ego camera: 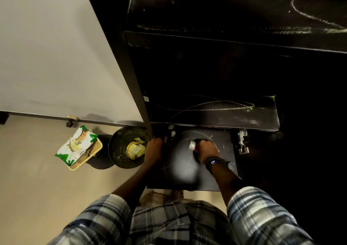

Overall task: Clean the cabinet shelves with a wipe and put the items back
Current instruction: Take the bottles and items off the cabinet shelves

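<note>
So the view was straight down into the black cabinet [206, 66], and the right hand [207, 149] was down on the bottom shelf [221, 181] with its fingers clenched around a wipe [192, 145]. Only a small white bit of it poked out on the left side of the fist, and that bit was pretty blurry. There was a dark wristband [214, 163] on that wrist. The left hand [154, 149] was over at the lower end of the cabinet's side panel [131, 72], fingers curled around its edge as far as I could tell, though it was dark there. The bottom shelf had faint pale ring marks around the right hand, and the middle shelf [216, 117] and top shelf [225, 19] both had yellowish chalky scribbles on them. A metal hinge [243, 141] sat at the right edge of the opening. Out on the floor [37, 179] to the left, a black bucket [120, 154] stood just beside the left hand with crumpled yellow-stained used wipes [135, 148] inside. Next to that, a green and white pack of wipes [77, 147] lay on a tan tray [93, 152]. Plaid sleeves [262, 211] filled the bottom of the view.
</note>
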